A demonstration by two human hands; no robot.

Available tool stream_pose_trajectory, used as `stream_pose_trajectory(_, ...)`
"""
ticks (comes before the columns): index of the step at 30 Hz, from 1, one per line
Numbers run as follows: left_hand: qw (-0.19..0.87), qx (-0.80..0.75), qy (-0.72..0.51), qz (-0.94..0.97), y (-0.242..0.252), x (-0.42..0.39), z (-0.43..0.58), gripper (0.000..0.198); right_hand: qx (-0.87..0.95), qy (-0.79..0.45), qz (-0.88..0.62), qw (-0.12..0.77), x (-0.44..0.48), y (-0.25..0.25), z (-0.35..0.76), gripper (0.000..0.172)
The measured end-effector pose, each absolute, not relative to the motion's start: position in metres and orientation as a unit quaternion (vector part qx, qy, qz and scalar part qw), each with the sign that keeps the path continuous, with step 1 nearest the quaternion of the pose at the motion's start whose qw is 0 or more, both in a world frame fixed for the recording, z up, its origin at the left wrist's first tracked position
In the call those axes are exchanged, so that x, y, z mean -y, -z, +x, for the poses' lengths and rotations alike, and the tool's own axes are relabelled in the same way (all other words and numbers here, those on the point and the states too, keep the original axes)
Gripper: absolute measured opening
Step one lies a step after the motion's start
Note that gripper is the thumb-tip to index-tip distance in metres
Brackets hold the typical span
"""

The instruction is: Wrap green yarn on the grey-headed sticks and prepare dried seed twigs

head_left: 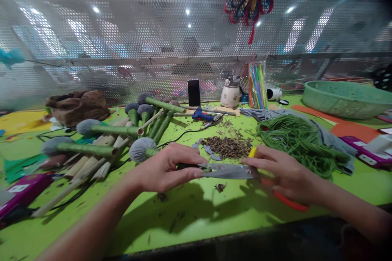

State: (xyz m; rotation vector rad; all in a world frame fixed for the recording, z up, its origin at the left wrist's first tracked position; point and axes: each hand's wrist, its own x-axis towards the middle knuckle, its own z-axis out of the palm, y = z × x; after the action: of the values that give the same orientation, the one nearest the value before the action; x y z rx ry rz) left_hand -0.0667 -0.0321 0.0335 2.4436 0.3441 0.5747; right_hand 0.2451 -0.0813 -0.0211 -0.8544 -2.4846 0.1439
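Observation:
My right hand is closed round the orange handles of a pair of scissors, whose metal blades point left. My left hand pinches a thin dark green stem and holds its end at the blade tips. Both hands hover just above the lime green table. A small dark scrap lies on the table under the blades. Behind the blades sits a pile of brown cuttings.
Green-wrapped sticks with grey pompom heads lie at left, with bare wooden sticks beside them. A heap of green yarn lies at right, a green basket behind it. A blue glue gun, phone and jar stand at the back.

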Motion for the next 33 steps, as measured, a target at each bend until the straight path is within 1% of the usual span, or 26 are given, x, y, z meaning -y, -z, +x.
stream_pose_trajectory(5, 0.301, -0.153, -0.199, 0.92, -0.036, 0.035, -0.067, 0.022, 0.914, 0.003, -0.301, 0.272, 0.078, 0.026, 0.25, 0.058)
stream_pose_trajectory(10, 0.305, -0.145, -0.197, 0.92, -0.034, 0.034, -0.066, 0.015, 0.917, 0.037, -0.307, 0.253, 0.077, 0.021, 0.252, 0.054)
stream_pose_trajectory(22, 0.229, -0.115, -0.212, 0.943, -0.029, 0.034, -0.067, 0.018, 0.927, 0.035, -0.296, 0.226, 0.077, 0.005, 0.252, 0.048)
stream_pose_trajectory(28, 0.24, -0.116, -0.161, 0.95, -0.032, 0.034, -0.066, 0.025, 0.926, 0.052, -0.301, 0.222, 0.077, 0.003, 0.253, 0.047)
stream_pose_trajectory(33, 0.265, -0.109, -0.144, 0.947, -0.034, 0.036, -0.065, 0.026, 0.93, 0.053, -0.291, 0.218, 0.079, -0.002, 0.253, 0.045)
